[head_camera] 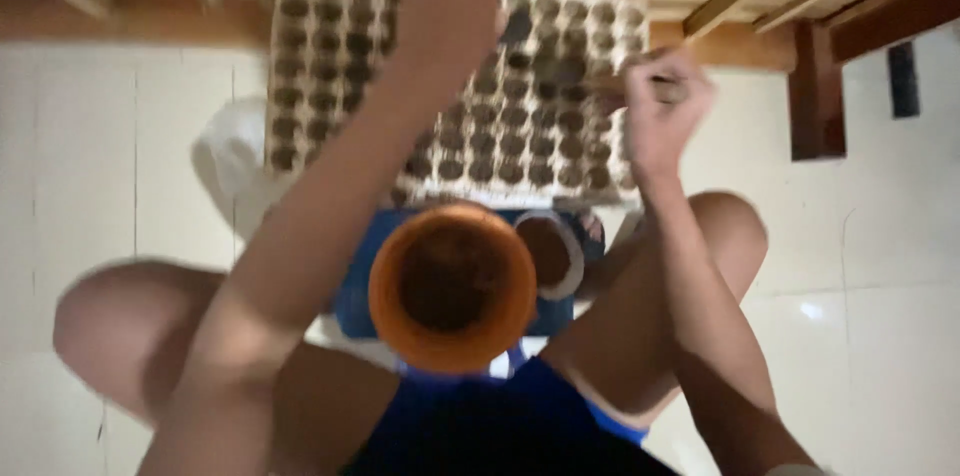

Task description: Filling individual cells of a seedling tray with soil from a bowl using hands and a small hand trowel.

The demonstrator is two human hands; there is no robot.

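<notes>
On the pale tiled floor (900, 336) lies a soil-filled seed tray (330, 66). The left hand (447, 11) rests on its far middle, grip unclear through blur. The right hand (660, 111), over the tray's right edge, pinches a thin stick (605, 84); an orange pot (452, 286) sits nearer the knees.

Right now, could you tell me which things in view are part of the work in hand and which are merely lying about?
In use:
- seed tray with soil-filled cells, under both hands
- left hand, reaching over the tray
- right hand, closed on a small stick-like tool, blurred
- orange pot of soil
- small white bowl of soil

Lying about:
- white bag beside the tray
- wooden frame
</notes>
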